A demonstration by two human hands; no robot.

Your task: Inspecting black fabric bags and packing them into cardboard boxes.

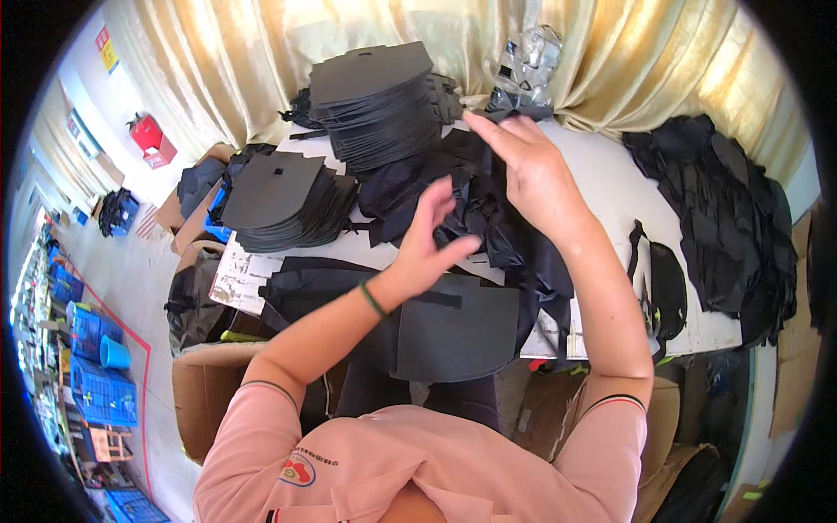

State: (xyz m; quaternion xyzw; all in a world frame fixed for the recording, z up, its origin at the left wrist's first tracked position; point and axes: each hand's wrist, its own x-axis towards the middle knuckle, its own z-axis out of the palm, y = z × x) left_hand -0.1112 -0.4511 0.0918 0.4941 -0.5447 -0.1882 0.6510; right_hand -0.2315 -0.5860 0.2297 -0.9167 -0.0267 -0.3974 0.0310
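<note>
My left hand (pixel 432 244) hovers over the near middle of the table, thumb and fingers apart, with nothing in it. Beneath its wrist, a dark grey panel with a rounded lower edge (pixel 458 336) lies on black fabric and hangs past the table's front edge. Farther out, my right hand (pixel 536 174) is raised above a heap of black fabric pieces (pixel 484 205). Its index finger stretches toward the right side of a tall stack of grey panels (pixel 375 78); no object shows in it. The thumb of that hand is hidden.
A lower stack of panels (pixel 275 192) sits at the table's left. Black fabric pieces (pixel 719 209) pile up at the right, beside a black strapped piece (pixel 667 288). A clear plastic bag (pixel 527 65) stands against the curtain (pixel 610 61). Cardboard boxes (pixel 209 392) flank me below.
</note>
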